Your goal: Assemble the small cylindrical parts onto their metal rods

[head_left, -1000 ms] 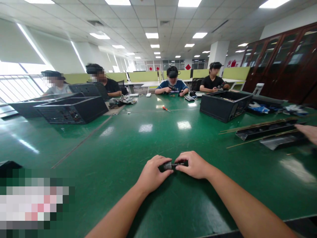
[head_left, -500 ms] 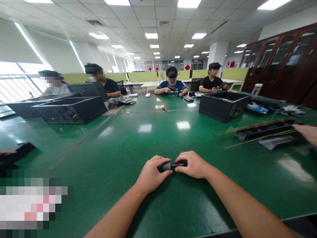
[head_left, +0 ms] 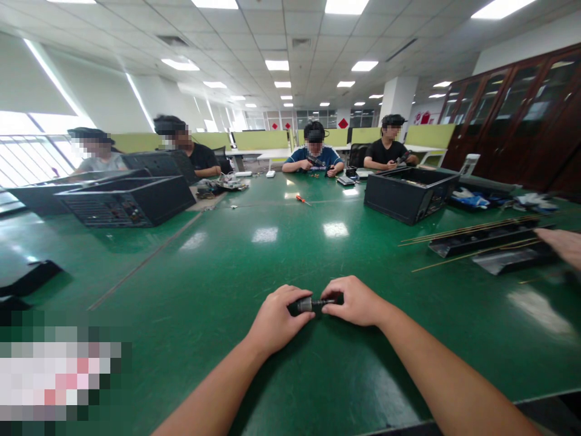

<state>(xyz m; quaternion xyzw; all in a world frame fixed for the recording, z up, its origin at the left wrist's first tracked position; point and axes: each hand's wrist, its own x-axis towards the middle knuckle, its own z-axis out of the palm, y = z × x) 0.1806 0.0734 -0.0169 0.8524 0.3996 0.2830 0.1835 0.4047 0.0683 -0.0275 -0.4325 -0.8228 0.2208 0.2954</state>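
In front of me, just above the green table (head_left: 254, 266), my left hand (head_left: 276, 318) is closed round a dark cylinder with a grey metal collar (head_left: 305, 304), which looks like a drill chuck. A thin dark spiral rod (head_left: 324, 302), like a drill bit, runs from the collar's end toward my right hand (head_left: 356, 303). The fingertips of that hand pinch the rod. Both pieces lie level and in line between my hands. The cylinder's left end is hidden in my left palm.
Black computer cases (head_left: 131, 203) stand at left, another black case (head_left: 406, 197) at right. An orange screwdriver (head_left: 301, 199) lies farther back. Thin brass-coloured rods (head_left: 458, 231) and black metal channels (head_left: 485, 237) are at right, beside another person's hand (head_left: 560, 245). Several people sit across the table.
My right hand has shifted very slightly to the right along the rod; my left hand is nearly still. Another person's hand has left the black piece at the far left.
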